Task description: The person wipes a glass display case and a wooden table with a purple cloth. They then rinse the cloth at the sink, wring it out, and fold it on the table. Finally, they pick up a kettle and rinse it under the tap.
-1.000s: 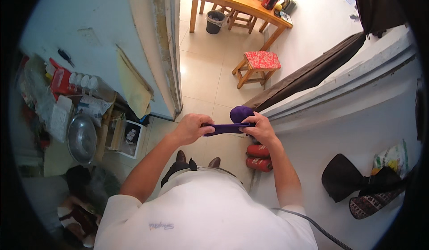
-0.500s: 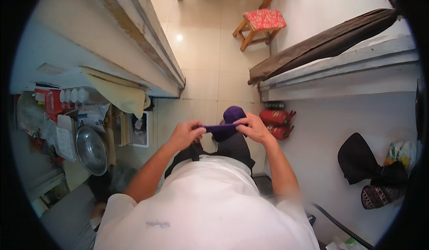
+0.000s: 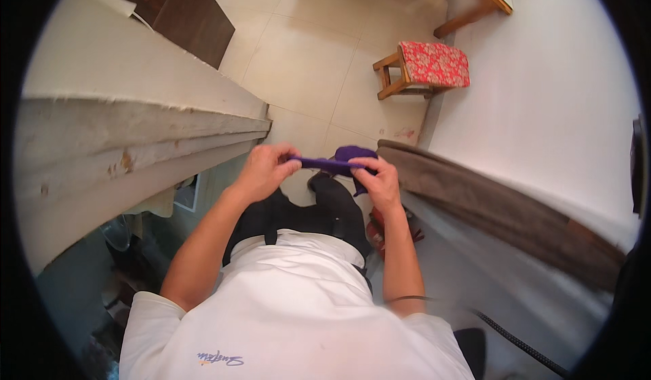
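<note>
- Brown curtain (image 3: 488, 198), bunched to the right, perhaps clearing passage.
- Red-topped stool (image 3: 435, 64) near the wall (image 3: 542, 102), likely out of the way.
- Left hand (image 3: 263, 174), right hand (image 3: 381, 184): fingertips clamped on cloth.
- Purple cloth (image 3: 325, 164), stretched between both, seemingly keeping its edge taut.

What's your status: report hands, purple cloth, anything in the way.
Left hand and right hand gripping purple cloth. Cloth straight between them, loose part by the right. Nothing seen blocking; red-topped stool stands ahead, apart.
</note>
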The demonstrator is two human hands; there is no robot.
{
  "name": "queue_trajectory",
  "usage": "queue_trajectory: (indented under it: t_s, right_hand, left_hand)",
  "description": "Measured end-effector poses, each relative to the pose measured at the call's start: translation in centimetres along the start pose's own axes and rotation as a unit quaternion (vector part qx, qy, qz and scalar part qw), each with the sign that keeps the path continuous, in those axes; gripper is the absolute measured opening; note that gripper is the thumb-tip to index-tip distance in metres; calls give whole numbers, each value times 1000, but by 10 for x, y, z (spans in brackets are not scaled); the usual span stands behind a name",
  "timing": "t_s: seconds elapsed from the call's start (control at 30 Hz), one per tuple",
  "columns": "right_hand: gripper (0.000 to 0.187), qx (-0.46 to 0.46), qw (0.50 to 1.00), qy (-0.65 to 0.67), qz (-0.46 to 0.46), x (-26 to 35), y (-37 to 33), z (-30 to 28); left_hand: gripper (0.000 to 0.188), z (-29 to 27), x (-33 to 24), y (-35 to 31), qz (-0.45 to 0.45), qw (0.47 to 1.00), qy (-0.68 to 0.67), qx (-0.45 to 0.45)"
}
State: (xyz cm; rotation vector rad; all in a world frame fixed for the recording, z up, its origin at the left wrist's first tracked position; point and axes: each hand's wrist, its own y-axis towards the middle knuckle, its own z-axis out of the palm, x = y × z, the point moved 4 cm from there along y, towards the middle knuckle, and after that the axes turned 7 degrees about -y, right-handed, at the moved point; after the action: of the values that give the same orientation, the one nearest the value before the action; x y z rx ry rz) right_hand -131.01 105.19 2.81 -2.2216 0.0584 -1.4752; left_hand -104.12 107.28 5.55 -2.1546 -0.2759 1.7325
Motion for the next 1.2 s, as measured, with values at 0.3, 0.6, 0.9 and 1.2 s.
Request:
queue_trajectory:
  t_s: [0.3,0.6,0.9,1.2]
  right_hand:
    - [16,-99,992,0,-77,96,215,-109]
    - [19,-95,977,-144,-126,249,421,-206]
    - [19,-164,919,-216,-287,421,678,-328]
    - [26,-188,896,-222,-335,559,943,-385]
  left_hand:
    - [16,-33,-106,228,-9,996,-84,-41]
    - [15,-125,-255,492,4,985,-73,156]
    - [14,-225,-460,730,65,985,7,160]
    - [23,-348,-595,972,277,937,214,3]
